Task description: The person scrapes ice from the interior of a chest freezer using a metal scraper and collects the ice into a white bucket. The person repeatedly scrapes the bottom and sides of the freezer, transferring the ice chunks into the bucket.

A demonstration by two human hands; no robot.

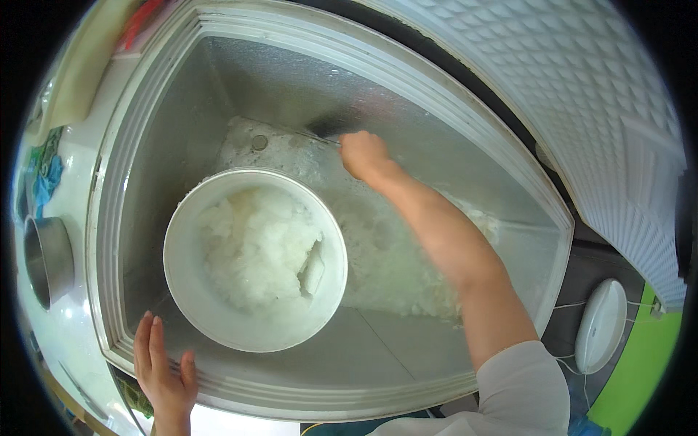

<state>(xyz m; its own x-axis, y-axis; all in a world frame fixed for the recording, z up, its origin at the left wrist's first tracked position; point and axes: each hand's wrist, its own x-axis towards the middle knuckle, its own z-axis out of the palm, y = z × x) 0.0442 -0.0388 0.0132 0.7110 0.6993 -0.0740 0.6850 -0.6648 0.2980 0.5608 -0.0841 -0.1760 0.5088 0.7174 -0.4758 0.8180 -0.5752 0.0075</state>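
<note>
My right hand (366, 156) reaches deep into a chest freezer (381, 344) beside its far wall. Its fingers are closed around the end of a thin metal tool (322, 138), most likely a scraper; its far end is hard to make out. Within the freezer stands a round white bucket (188, 305), holding a heap of white scraped ice (256, 245) with a hollow on its right side. On the near left corner of the rim rests my left hand (166, 362), thumb apart and holding nothing. Melting ice and water (392, 256) cover part of the freezer floor.
Beyond the freezer rises its raised quilted white lid (545, 71). A steel pot (54, 259) and a blue cloth (48, 182) are on the white surface at left. To the right, a white oval device with cords (601, 327) lies near a green strip (627, 370).
</note>
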